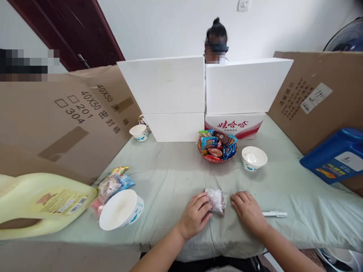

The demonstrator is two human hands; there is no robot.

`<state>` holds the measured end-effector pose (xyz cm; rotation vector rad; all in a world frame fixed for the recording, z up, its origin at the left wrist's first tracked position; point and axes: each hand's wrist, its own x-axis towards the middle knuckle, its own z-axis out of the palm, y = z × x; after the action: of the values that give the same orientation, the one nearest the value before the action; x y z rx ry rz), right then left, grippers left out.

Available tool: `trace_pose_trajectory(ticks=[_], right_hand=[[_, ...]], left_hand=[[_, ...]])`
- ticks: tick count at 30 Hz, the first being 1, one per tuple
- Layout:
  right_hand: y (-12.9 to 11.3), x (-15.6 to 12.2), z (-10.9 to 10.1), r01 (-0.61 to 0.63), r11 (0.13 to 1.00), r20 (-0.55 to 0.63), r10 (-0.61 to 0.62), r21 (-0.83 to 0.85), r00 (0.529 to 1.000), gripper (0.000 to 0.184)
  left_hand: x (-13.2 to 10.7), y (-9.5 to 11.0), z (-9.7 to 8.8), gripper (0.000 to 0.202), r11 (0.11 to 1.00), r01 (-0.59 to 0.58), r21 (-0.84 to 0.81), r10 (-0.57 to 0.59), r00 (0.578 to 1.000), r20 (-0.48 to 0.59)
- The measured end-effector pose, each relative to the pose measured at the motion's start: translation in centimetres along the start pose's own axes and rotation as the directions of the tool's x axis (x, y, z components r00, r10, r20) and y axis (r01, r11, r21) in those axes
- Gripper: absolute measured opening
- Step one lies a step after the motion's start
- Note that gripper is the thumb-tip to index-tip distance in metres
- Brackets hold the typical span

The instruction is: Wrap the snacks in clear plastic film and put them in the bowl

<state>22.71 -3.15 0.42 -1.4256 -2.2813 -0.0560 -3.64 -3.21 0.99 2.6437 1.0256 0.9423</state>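
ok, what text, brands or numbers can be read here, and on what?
"40X50 汤桶": left cardboard panel
"40X50 密封桶": same panel
"201": same panel, beside a box outline
"304": same panel, beside a box outline
"娃哈哈" with ®: white-and-red carton
Too small or blurred: right cardboard panel print and sticker, blue bottle, yellow jug, snack packets in the bowl.

soft, even light leaves faint shadows on the tablecloth (170,170) and glints on the packet (217,200), while edge distortion stretches the yellow jug (64,202).
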Motion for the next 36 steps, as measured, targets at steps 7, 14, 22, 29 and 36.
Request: trace_pose_trajectory(ticks=[7, 14, 22, 29, 36], right_hand=[[3.8, -2.8, -4.4, -0.125, 0.992, 0.059, 0.123, 0.031, 0.991, 0.023], [4.4, -4.9, -5.9, -0.229, 0.972, 0.216, 0.214, 0.045, 0.953, 0.021], [-5.6, 2.6, -3.5, 0.044, 0.998, 0.280, -0.055, 0.045, 0.958, 0.026], [4.5, -3.1, -4.8, -0.181, 0.980, 0.243, 0.195, -0.078, 0.950, 0.027], [5.1, -4.8, -2.9, -0.213, 0.973, -0.005, 0.214, -0.093, 0.977, 0.027]], left_hand=[[-0.4, -0.5, 0.6, 0.034, 0.999, -0.018, 0.032, 0.019, 1.000, -0.025], [0.1, -0.4, 0.7, 0.027, 0.998, -0.032, 0.048, 0.034, 0.999, -0.033], [-0.3, -0.2, 0.5, 0.011, 0.997, -0.069, 0.029, 0.072, 0.992, -0.106], [0.1, -0.3, 0.6, 0.040, 0.987, 0.089, -0.133, -0.098, 0.993, -0.067], [2.6, 0.8, 1.2, 0.022, 0.755, 0.484, -0.443, -0.539, 0.842, 0.001]])
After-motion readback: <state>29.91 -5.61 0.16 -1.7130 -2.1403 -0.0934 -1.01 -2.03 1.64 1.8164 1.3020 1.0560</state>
